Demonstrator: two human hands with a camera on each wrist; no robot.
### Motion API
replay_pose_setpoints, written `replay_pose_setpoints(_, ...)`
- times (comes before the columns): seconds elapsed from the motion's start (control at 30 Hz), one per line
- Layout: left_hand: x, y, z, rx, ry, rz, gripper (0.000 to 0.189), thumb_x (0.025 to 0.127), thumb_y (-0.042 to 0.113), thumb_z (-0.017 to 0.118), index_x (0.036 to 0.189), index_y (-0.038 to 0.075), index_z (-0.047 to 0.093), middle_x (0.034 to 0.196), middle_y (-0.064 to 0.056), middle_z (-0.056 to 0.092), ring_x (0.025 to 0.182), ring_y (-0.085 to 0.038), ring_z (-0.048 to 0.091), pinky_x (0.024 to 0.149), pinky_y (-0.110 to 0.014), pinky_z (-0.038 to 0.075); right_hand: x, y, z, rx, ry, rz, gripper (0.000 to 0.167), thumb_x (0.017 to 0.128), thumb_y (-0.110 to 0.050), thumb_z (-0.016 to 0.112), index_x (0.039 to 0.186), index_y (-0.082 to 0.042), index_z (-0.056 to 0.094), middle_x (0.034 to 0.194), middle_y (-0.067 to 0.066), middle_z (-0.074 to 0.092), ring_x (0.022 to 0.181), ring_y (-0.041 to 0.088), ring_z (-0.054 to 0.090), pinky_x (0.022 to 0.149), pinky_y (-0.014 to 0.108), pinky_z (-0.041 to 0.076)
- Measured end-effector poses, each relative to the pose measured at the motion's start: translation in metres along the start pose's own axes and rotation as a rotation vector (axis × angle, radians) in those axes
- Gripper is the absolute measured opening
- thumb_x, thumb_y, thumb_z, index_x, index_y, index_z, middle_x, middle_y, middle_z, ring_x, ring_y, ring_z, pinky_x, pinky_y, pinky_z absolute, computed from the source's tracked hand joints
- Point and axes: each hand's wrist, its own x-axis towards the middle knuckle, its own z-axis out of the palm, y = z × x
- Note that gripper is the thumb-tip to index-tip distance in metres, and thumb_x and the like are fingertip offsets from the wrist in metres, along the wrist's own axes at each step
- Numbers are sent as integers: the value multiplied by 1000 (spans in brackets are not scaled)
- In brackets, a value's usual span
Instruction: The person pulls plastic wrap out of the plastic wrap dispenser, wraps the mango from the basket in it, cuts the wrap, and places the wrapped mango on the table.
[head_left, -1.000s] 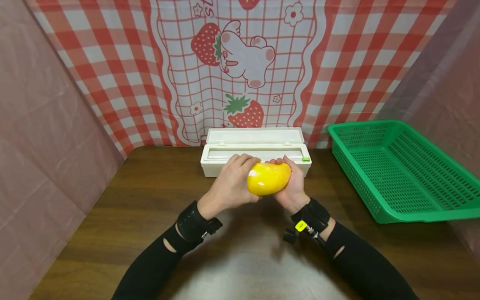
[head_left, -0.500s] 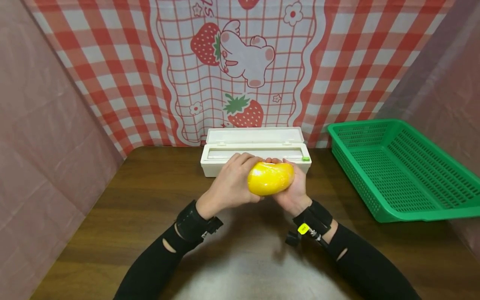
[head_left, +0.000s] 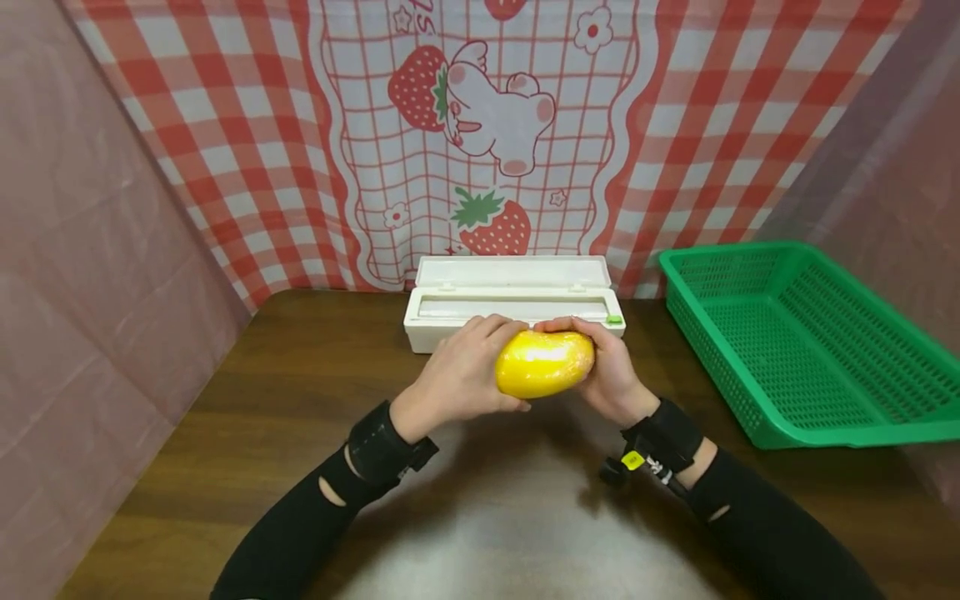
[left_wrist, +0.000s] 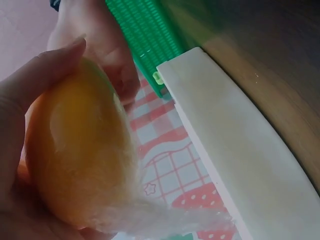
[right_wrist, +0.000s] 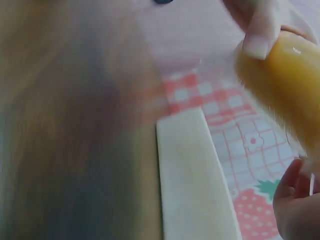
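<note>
A glossy yellow mango in clear cling film is held above the table between both hands. My left hand grips its left end, thumb low and fingers over the top. At the other end, my right hand curls its fingers round the mango, some of them hidden behind it. Seen from the left wrist, wrinkled cling film trails off the mango's lower end toward the white box. In the right wrist view the mango lies at the right edge with fingertips on it.
Behind the hands stands a long white cling film dispenser, its lid raised and a green slider at its right end. A green plastic basket sits at the right. A checked strawberry cloth hangs behind the brown table.
My right hand has shifted right and turned, its fingers now over the mango's top right end. The mango has moved slightly right and down; my left hand keeps its hold.
</note>
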Motion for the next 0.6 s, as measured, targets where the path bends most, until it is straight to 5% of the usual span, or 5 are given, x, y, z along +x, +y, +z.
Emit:
replay_pose_setpoints(0.2, -3, 1, 2, -19, -68, -26, 91, 65, 53, 89, 137, 15, 52, 124, 0, 58, 104, -15, 53, 82, -33, 52, -6, -9, -9, -557, -107, -177, 29, 103, -15, 51, 122, 2, 64, 120, 9, 64, 98, 25, 58, 79, 29, 54)
replay_pose_setpoints(0.3, -3, 1, 2, -21, -87, -31, 91, 65, 55, 88, 139, 16, 51, 124, 0, 57, 103, -14, 52, 80, -32, 51, -10, -13, -14, -812, -140, -267, 30, 95, -12, 64, 124, -6, 65, 120, 4, 63, 99, 22, 57, 79, 27, 52)
replay_pose_setpoints(0.47, -3, 0, 3, -33, -103, -14, 92, 65, 60, 86, 139, 19, 50, 123, 1, 57, 102, -14, 51, 80, -33, 51, -15, -19, -18, -1113, -248, -380, 60, 79, -21, 85, 134, -20, 59, 128, -5, 59, 109, 17, 53, 87, 33, 50)
replay_pose_setpoints(0.6, -5, 0, 5, -37, -134, -2, 94, 65, 60, 86, 141, 18, 49, 130, 0, 55, 107, -16, 50, 84, -36, 52, -20, -19, -19, -1262, -305, -436, 72, 73, -35, 90, 135, -21, 57, 132, -6, 55, 112, 13, 51, 88, 34, 52)
